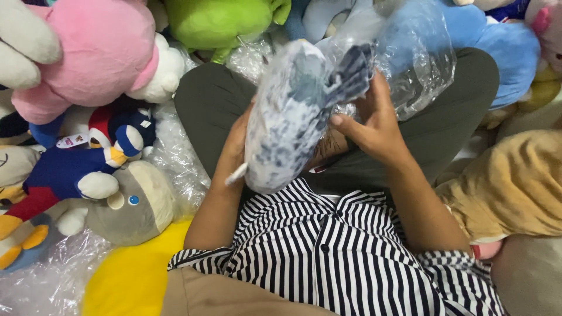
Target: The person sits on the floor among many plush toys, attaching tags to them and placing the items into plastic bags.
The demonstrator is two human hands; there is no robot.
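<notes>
Grey speckled plush fish [287,117] between both hands, left hand [234,149] behind, right hand [374,126] gripping its tail

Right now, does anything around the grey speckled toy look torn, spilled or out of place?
Nothing looks damaged. The speckled plush toy sits between the left hand and right hand, with the clear plastic bag bunched over its far end. Other plush toys are heaped loosely all around.

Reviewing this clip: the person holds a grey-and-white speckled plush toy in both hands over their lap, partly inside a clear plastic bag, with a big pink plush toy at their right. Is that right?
Not quite. The head view shows the pink plush toy at the person's left, not right. The rest holds: the left hand and right hand hold the grey-and-white speckled plush toy over the lap, partly inside the clear plastic bag.
</notes>
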